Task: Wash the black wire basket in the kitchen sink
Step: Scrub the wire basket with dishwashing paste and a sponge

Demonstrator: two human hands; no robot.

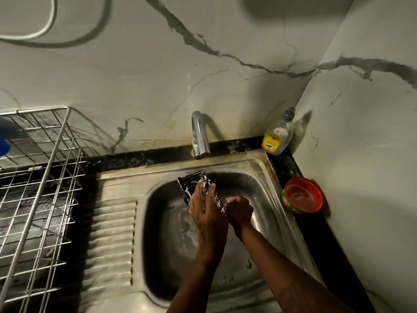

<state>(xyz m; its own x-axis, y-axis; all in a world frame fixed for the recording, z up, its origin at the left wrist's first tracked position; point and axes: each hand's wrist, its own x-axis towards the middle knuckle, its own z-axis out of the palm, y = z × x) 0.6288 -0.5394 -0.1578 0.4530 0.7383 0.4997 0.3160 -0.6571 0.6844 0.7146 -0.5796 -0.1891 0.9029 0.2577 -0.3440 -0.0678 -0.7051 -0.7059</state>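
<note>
Black wire basket (pixel 201 188), suds-streaked, held tilted over the sink (pixel 259 175) bowl just below the tap (pixel 200 136); left hand (pixel 206 211) fingers wrapped around it, right hand (pixel 239 210) curled at its lower edge, grasp unclear; risk: soapy wires slipping free, dropping into the bowl.

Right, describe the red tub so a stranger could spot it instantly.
Start at the steel sink and move to the dark counter ledge along its right side, in the wall corner. The red tub sits there open, round, with a green label band on its side and pinkish paste inside. Its only neighbour, a clear dish-soap bottle, stands taller, farther back by the wall.
</note>
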